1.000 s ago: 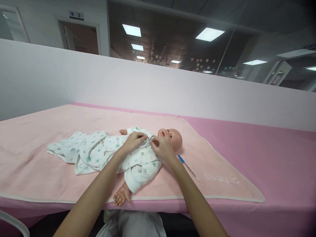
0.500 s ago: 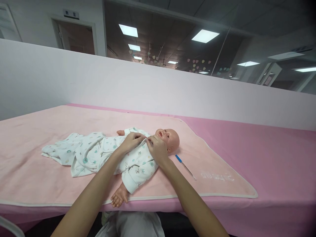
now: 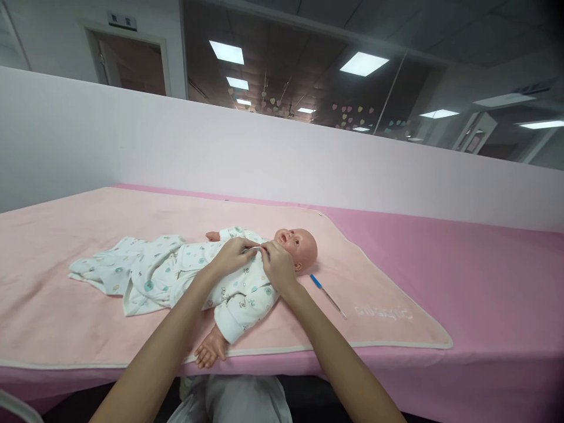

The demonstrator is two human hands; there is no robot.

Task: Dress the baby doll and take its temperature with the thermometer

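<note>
A baby doll lies on its back, head to the right, dressed in a white printed baby outfit. At the upper chest, just below the doll's chin, my left hand pinches the edge of the outfit. My right hand grips the same edge close beside it, nearer the neck. A thin white strip of the fabric shows between the fingertips; any fastener there is hidden by my fingers. The doll's near arm reaches toward the front edge, its hand palm up.
A pen-like stick with a blue end lies right of the doll's head. Under everything is a peach blanket with white edging, spread over a pink-covered table. Behind stands a white partition, with windows above it.
Both hands stay at the chest edge with small finger movements; the lifted fabric edge now sits flatter between them. The whole view has shifted slightly.
</note>
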